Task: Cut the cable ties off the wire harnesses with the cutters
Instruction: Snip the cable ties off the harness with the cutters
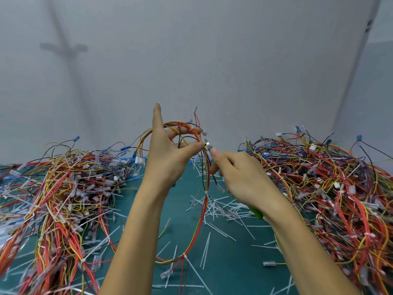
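While the left hand (168, 160) pinches the wire harness (207, 179), the right hand (244, 175), holding the cutters (208, 145), should spare the wires.

Person, lower centre of frame | forearms: both were bare down to the bottom edge | left hand (168, 158): bare, slim fingers, short plain nails | right hand (242, 175): bare, short plain thumbnail

My right hand (244, 177) hides most of the cutters (208, 145); only the tips and a green handle end show. The left pile (59, 199) and right pile (329, 188) of harnesses run off the side edges.
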Demonstrator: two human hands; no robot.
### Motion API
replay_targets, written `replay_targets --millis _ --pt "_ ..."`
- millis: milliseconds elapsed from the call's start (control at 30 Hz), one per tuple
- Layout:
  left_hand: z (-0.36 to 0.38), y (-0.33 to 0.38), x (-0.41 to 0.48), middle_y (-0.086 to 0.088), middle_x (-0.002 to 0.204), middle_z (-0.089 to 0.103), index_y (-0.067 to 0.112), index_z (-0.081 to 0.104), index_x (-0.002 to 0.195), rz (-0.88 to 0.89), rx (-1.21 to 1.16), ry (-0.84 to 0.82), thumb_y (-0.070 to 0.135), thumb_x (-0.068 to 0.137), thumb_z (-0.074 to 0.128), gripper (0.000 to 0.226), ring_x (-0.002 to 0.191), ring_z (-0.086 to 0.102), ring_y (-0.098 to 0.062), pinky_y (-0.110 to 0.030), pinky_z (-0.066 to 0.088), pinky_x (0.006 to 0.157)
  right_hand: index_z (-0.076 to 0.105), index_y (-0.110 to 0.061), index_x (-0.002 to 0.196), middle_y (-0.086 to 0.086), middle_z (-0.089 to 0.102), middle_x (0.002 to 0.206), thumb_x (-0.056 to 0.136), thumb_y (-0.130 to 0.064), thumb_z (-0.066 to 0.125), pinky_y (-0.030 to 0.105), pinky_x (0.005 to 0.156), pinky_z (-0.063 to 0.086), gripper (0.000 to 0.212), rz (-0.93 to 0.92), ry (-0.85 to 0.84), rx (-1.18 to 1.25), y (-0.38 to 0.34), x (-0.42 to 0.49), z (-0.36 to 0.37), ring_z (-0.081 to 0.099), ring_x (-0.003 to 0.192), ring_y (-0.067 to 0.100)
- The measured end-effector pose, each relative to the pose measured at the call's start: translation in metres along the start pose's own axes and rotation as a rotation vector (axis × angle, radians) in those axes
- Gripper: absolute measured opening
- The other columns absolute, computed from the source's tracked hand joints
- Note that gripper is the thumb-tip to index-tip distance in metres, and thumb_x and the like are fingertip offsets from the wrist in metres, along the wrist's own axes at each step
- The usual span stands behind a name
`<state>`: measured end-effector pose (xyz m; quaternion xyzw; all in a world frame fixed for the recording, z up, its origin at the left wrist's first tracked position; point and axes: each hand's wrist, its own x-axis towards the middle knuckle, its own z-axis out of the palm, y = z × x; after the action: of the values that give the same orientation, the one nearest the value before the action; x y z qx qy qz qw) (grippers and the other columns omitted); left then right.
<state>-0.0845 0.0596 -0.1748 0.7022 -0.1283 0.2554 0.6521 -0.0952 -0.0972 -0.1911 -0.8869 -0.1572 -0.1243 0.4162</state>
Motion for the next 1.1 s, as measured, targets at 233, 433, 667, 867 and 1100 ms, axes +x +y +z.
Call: replay_targets --millis 233,433,667,867,1100 --pt "-0.006 -0.001 0.0 0.005 0.094 0.075 0.026 0.003 0.156 -0.015 -0.01 -0.018 -0.005 0.078 0.076 0.111 0.067 0.067 -0.012 -0.014 0.052 0.064 0.068 -0.017 0.069 0.004 0.06 0.056 0.098 -0.057 0.035 0.032 0.055 0.044 0.06 -0.037 0.023 0.027 0.0 -0.001 0.0 0.049 0.041 0.008" --pt "-0.006 -0.001 0.0 0.0 0.098 0.074 0.027 0.004 0.156 -0.037 0.009 -0.016 -0.004 0.077 0.077 0.112 0.075 0.067 -0.013 -0.015 0.053 0.066 0.067 -0.017 0.065 0.011 0.063 0.064 0.099 -0.056 0.037 0.035 0.056 0.045 0.06 -0.033 0.018 0.051 0.001 0.0 0.001 0.055 0.047 0.017" --pt "-0.005 0.0 0.0 0.003 0.095 0.074 0.024 0.004 0.156 -0.066 -0.015 0.015 -0.006 0.079 0.074 0.108 0.075 0.069 -0.015 -0.023 0.058 0.073 0.067 -0.017 0.063 0.021 0.061 0.065 0.098 -0.057 0.041 0.038 0.05 0.051 0.059 0.016 0.082 0.172 0.002 0.0 0.005 0.057 0.047 0.025" --pt "-0.013 0.002 0.004 -0.009 0.102 0.075 0.017 0.0 0.156 -0.244 -0.368 0.115 -0.009 0.084 0.065 0.1 0.085 0.074 -0.026 -0.028 0.059 0.067 0.071 -0.013 0.078 0.009 0.071 0.071 0.087 -0.064 0.056 0.041 0.053 0.054 0.053 0.127 0.138 0.38 0.007 0.004 0.0 0.059 0.043 0.012" --pt "-0.016 -0.001 0.005 -0.011 0.106 0.075 0.015 0.004 0.155 -0.292 -0.516 0.064 -0.009 0.088 0.06 0.091 0.096 0.073 -0.029 -0.024 0.058 0.064 0.068 -0.015 0.075 0.008 0.064 0.068 0.086 -0.025 0.07 0.046 0.051 0.055 0.015 0.144 0.154 0.401 0.013 0.006 0.004 0.053 0.056 0.019"
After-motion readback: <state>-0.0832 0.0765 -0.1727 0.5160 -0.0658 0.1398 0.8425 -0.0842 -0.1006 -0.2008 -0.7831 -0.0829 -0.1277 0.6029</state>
